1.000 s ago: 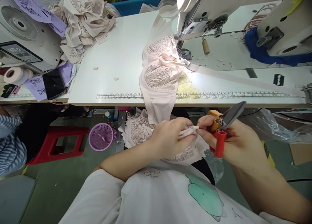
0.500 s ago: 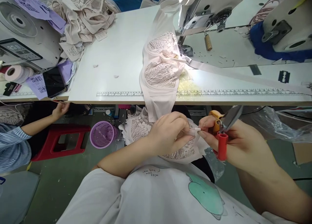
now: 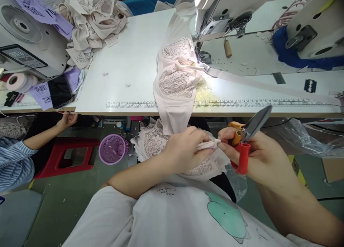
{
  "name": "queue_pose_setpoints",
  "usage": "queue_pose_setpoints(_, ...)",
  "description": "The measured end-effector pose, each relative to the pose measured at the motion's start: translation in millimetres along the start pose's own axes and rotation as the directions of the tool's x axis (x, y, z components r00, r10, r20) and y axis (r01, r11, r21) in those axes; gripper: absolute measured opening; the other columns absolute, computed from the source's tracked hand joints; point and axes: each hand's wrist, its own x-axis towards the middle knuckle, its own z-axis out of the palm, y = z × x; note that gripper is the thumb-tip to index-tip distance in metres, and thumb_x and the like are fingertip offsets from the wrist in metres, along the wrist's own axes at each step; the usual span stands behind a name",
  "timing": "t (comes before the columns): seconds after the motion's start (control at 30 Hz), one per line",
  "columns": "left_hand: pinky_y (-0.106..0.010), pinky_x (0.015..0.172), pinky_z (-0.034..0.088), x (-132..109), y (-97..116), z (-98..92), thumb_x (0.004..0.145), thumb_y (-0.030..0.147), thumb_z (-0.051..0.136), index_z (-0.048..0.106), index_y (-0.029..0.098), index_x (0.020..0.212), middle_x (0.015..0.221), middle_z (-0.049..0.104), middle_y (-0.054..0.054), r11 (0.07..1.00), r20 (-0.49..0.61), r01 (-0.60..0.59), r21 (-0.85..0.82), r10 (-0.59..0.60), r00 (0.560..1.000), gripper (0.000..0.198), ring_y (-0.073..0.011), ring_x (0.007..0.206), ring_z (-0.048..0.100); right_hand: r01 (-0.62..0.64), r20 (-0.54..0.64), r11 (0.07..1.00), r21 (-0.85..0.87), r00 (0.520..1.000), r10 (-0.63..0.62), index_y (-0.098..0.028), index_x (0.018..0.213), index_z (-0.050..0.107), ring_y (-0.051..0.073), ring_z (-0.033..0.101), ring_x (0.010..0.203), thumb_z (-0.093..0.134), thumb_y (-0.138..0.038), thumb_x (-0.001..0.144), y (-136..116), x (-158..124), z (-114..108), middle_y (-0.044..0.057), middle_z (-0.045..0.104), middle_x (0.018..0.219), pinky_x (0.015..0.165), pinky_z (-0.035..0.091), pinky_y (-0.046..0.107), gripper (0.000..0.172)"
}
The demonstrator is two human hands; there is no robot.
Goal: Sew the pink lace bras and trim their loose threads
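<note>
A pale pink lace bra lies across my lap. My left hand is closed on its narrow strap end, which sticks out to the right between thumb and fingers. Fingertips of my right hand pinch the tip of that same strap. Tucked in the right hand are scissors with orange and red handles, their blades pointing up and right. A second lace bra is on the table, one edge at the sewing machine's needle area, its lower band hanging over the front edge toward my lap.
The sewing machine stands at the back right, with a pale elastic tape running right from it. A heap of bras sits at the back left. Below are a purple basket and a red stool. A co-worker's hand is at far left.
The scissors in my right hand have tilted a little, their blades now higher and more in view. More of the strap end shows between my hands. The bra on the table stays in place.
</note>
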Motion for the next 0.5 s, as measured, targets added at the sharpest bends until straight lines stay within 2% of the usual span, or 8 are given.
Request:
queue_pose_setpoints(0.07,-0.025,0.061,0.04,2,-2,-2.2,0.087,0.03,0.06,0.053,0.019,0.078,0.077,0.058,0.0,0.973,0.041,0.04,-0.23,-0.031,0.999,0.015,-0.012,0.067,0.053,0.001,-0.003,1.0,-0.007,1.0,-0.001,-0.026,0.086,0.062,0.014,0.063,0.065,0.073,-0.035,0.083,0,-1,0,0.0,0.069,0.084,0.056,0.054,0.025,0.015)
queue_pose_setpoints(0.17,-0.023,0.055,0.036,5,-4,-1.9,0.081,0.035,0.067,0.054,0.018,0.079,0.065,0.05,0.005,0.846,0.122,0.123,-0.518,-0.07,0.99,0.021,-0.0083,0.056,0.043,0.014,-0.006,1.0,0.014,1.0,-0.014,-0.026,0.086,0.062,0.014,0.064,0.067,0.074,-0.033,0.082,2,-1,1,0.0,0.069,0.085,0.057,0.055,0.025,0.014)
queue_pose_setpoints(0.23,-0.023,0.056,0.036,7,-5,1.1,0.077,0.035,0.071,0.057,0.017,0.08,0.062,0.05,0.006,0.792,0.122,0.155,-0.591,-0.102,0.987,0.023,-0.0079,0.055,0.043,0.011,-0.003,0.999,0.034,1.0,-0.011,-0.026,0.086,0.063,0.015,0.065,0.069,0.076,-0.035,0.081,3,0,3,0.0,0.069,0.084,0.059,0.056,0.025,0.017)
queue_pose_setpoints(0.37,-0.023,0.057,0.038,10,-2,6.3,0.076,0.029,0.069,0.059,0.016,0.069,0.062,0.051,0.004,0.735,0.089,0.182,-0.653,-0.163,0.983,0.018,-0.0085,0.058,0.046,-0.045,0.006,0.998,0.054,0.999,0.044,-0.026,0.085,0.063,0.016,0.065,0.07,0.078,-0.044,0.078,3,5,7,0.001,0.068,0.083,0.059,0.057,0.026,0.025)
queue_pose_setpoints(0.43,-0.023,0.054,0.037,11,-1,5.0,0.074,0.029,0.07,0.059,0.016,0.065,0.059,0.05,0.004,0.692,0.119,0.225,-0.686,-0.199,0.973,0.019,-0.0078,0.055,0.045,-0.102,0.02,0.993,0.052,0.995,0.101,-0.025,0.083,0.062,0.016,0.064,0.067,0.079,-0.051,0.074,1,9,7,0.001,0.067,0.082,0.058,0.056,0.027,0.033)
queue_pose_setpoints(0.5,-0.022,0.05,0.036,12,1,0.7,0.073,0.029,0.071,0.058,0.015,0.064,0.056,0.049,0.004,0.643,0.182,0.29,-0.709,-0.23,0.956,0.021,-0.007,0.051,0.043,-0.166,0.082,0.985,0.045,0.983,0.162,-0.024,0.084,0.06,0.016,0.062,0.064,0.078,-0.059,0.073,2,12,5,0.002,0.065,0.08,0.056,0.056,0.028,0.04)
